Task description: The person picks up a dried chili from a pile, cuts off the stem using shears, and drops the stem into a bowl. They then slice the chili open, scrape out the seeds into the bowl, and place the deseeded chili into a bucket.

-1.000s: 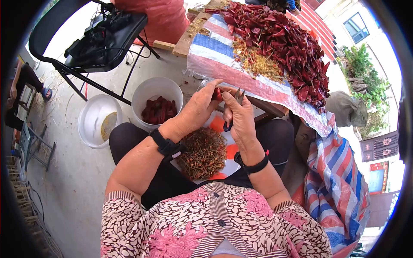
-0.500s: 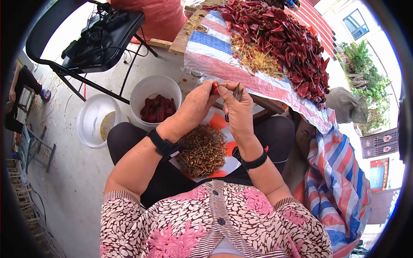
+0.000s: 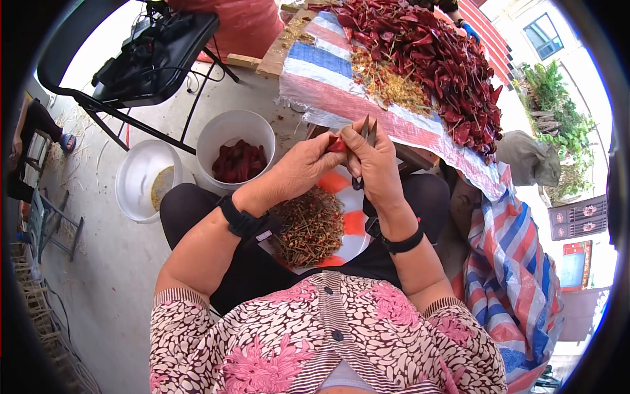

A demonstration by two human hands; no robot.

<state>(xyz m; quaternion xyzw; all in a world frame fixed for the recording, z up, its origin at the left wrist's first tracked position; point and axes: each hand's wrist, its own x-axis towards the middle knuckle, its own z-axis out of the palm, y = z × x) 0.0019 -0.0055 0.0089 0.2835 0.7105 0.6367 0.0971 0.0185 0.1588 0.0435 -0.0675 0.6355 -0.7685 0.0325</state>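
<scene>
My left hand (image 3: 307, 163) pinches a dried red chili pepper (image 3: 336, 144) in front of me. Closed around a pair of dark scissors (image 3: 371, 132), my right hand (image 3: 377, 161) touches the pepper with its thumb side. The blades point up and away, and a dark handle loop shows below the palm. Beneath both hands, between my knees, sits a white and orange basin (image 3: 355, 244) heaped with cut chili stems (image 3: 305, 230). To the left stands a white bucket (image 3: 211, 136) with red chili pieces (image 3: 239, 161) in its bottom.
A big heap of dried chilies (image 3: 426, 59) covers a table spread with a striped tarp (image 3: 315, 88). A second white tub (image 3: 133, 190) stands left of the bucket, near a black folding chair (image 3: 157, 69) loaded with cables. Behind the heap a co-worker's blue-gloved hand (image 3: 470, 31) shows.
My right hand has shifted right and slightly down with the scissors, whose blades now show more. More of the red pepper is visible in my left hand. The co-worker's hand has moved right.
</scene>
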